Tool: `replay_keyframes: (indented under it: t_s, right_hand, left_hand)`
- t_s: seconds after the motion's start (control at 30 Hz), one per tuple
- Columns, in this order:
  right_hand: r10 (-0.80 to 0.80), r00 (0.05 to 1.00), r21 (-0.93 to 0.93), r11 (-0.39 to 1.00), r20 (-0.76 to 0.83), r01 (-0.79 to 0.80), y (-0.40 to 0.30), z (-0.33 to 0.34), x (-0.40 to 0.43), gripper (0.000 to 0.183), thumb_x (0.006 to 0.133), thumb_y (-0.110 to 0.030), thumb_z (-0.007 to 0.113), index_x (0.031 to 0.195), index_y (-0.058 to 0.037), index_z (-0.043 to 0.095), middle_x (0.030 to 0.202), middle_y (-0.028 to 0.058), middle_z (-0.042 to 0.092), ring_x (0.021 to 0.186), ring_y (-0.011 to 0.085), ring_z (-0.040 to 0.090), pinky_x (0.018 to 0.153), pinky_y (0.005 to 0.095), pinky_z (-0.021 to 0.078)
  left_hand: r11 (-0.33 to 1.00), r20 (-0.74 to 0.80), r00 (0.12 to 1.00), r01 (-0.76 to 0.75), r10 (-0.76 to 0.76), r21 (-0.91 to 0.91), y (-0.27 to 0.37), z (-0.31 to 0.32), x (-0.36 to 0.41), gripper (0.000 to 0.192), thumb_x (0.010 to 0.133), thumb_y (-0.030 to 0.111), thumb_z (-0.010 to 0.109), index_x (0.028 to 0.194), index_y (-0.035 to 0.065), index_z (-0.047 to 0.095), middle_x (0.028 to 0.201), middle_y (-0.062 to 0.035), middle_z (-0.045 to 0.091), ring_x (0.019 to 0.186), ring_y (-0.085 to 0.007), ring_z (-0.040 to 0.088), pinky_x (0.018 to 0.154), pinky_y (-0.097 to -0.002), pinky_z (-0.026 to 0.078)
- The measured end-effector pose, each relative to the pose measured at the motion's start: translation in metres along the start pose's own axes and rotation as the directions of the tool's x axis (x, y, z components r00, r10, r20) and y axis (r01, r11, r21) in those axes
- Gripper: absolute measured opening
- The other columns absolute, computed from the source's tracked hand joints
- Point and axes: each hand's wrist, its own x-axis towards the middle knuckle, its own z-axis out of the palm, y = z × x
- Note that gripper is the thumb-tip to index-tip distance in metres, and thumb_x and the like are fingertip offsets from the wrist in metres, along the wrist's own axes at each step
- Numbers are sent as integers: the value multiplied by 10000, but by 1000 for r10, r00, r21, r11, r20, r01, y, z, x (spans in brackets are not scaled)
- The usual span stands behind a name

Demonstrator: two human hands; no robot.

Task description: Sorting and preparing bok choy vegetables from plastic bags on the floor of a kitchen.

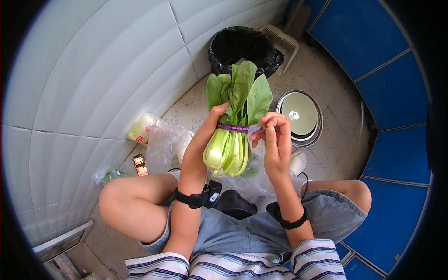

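Note:
A bunch of green bok choy point(227, 152) is held up in front of me, leaves pointing away and pale stems toward me. My left hand point(214, 117) grips its left side, thumb across the leaves; the other fingers are hidden behind the bunch. A purple printed band point(232, 128) wraps the stems just below the leaves. Its loose end stretches off to the right, where my right hand point(276, 140) pinches it between thumb and fingers.
Beyond the bunch stands a bin lined with a black bag point(241, 42), beside a dustpan point(288, 49). Nested basins point(299, 113) sit on the tiled floor at right. Clear plastic bags point(162, 140), a phone point(140, 164) and bagged greens point(112, 175) lie at left. Blue cabinets point(392, 150) line the right.

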Motion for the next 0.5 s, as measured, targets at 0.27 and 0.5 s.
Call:
replay_keyframes:
  t_s: [0.27, 0.5]
  right_hand:
    - [341, 939, 630, 723, 32, -284, 18, -22, 11, 68, 958, -124, 409, 984, -63, 429, 888, 55, 477, 636, 140, 502, 573, 254, 420]
    - [494, 868, 577, 695, 51, -429, 95, -37, 0, 43, 939, -100, 447, 953, -61, 439, 873, 59, 503, 723, 150, 511, 651, 274, 435]
  left_hand:
    - [898, 443, 886, 75, 139, -433, -14, -46, 23, 789, 846, 632, 401, 1347, 27, 333, 1215, -226, 493, 787, -300, 579, 621, -415, 513]
    - [807, 327, 945, 217, -32, -550, -34, -66, 28, 725, 849, 558, 441, 1339, 33, 341, 1145, -190, 507, 754, -237, 475, 754, -401, 414]
